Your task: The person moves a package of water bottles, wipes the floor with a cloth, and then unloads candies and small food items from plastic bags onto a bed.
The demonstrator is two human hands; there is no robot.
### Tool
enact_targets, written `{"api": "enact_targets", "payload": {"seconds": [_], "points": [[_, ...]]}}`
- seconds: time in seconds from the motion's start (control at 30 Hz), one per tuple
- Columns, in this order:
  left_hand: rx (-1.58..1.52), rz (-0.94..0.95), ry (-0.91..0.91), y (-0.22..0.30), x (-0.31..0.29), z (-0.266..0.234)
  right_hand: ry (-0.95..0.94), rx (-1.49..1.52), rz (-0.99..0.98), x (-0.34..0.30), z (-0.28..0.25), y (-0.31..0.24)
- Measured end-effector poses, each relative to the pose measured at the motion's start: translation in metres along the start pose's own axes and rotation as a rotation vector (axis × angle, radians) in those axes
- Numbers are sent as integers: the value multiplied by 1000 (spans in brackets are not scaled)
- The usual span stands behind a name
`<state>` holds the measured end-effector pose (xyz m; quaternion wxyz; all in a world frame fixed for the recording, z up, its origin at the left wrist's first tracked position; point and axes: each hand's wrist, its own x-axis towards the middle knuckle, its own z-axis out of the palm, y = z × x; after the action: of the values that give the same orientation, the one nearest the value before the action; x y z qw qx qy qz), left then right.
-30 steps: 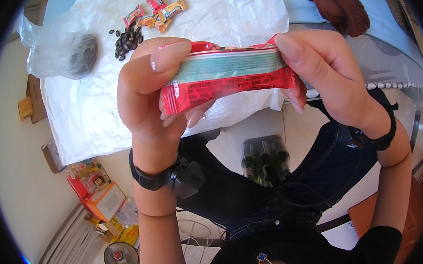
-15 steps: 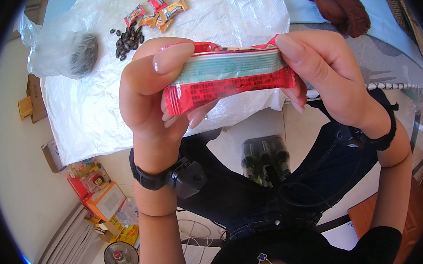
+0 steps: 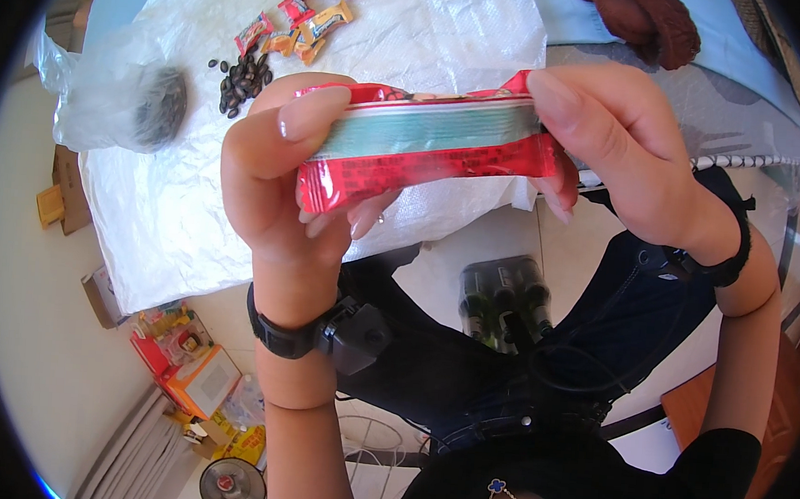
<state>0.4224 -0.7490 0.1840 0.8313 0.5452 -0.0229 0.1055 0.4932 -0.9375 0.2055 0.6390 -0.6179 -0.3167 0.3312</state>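
In the head view, the packet (image 3: 431,136), glossy red with a pale teal band, is held up before the white sheet (image 3: 175,220). The left hand (image 3: 272,162) has its grip closed on the left end; the right hand (image 3: 634,150) pinches the other.

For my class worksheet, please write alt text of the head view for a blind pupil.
A person's left hand and right hand hold a red and pale green wrapped packet, one at each end. On the white sheet beyond lie dark seeds and small wrapped snacks, with a clear plastic bag at its left edge.
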Motion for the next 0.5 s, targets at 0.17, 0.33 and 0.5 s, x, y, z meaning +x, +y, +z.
{"api": "enact_targets", "payload": {"seconds": [0.17, 0.33, 0.5], "points": [[-10, -45, 1, -2, 4, -2, 38, 60, 21, -1, 1, 3], [-10, -72, 1, -4, 6, -2, 98, 128, 91, 0, 1, 1], [-3, -82, 0, -4, 8, -2, 111, 145, 138, 0, 2, -1]]}}
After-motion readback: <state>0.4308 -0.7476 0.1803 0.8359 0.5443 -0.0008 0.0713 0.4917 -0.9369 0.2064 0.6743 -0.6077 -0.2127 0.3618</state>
